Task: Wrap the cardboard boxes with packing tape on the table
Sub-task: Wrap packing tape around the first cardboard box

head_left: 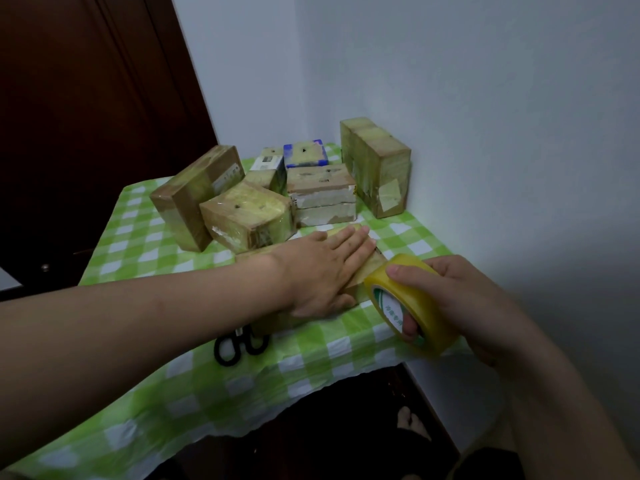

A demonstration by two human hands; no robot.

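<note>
Left hand (325,268) lies flat, palm down, fingers straight and together, pressing on the low brown cardboard box (369,271) at near centre of the table with green-and-white checked cloth (242,375). The box is mostly hidden under the hand; only its right end shows.

Right hand (460,296) grips the yellow roll of clear packing tape (429,323), thumb on the outer band, a finger curled through the core. The roll stands on edge, touching the box's near-right end.

Black-handled scissors (239,344) lie near-left of the box, partly under the left forearm.

Further back is a cluster of taped boxes:
- a leaning brown box (197,195) on the left
- a yellow-taped box (249,216) against it
- a white-edged box (322,195) in the middle
- a blue-edged box (304,154) behind
- a tall brown box (377,168) far right, by the white wall

A dark brown door (86,116) is on the left.
</note>
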